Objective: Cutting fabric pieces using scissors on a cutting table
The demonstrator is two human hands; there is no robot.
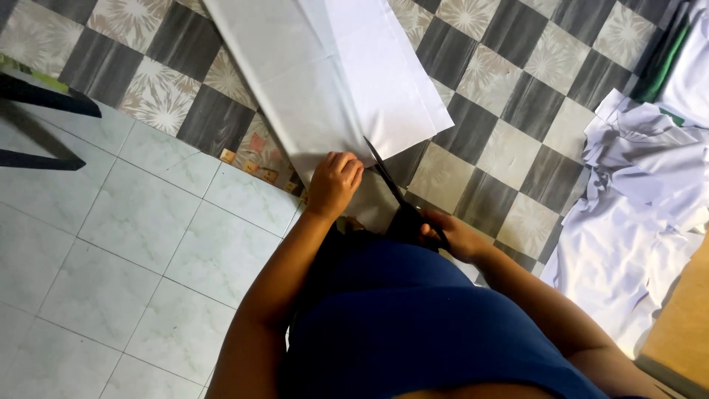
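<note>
A long folded white cloth (332, 74) lies on the checkered floor mat (517, 111). My left hand (334, 183) presses down on the near end of the cloth with its fingers curled. My right hand (452, 235) grips the black handles of a pair of scissors (388, 181). The dark blades point away from me and reach the near edge of the cloth just right of my left hand. My blue garment fills the bottom of the view and hides the floor below my arms.
A heap of white fabric pieces (635, 199) lies at the right, with green-edged cloth (665, 59) at the top right. A wooden board (683, 325) sits at the lower right. Pale floor tiles (111, 251) spread to the left, with a dark furniture leg (44, 96).
</note>
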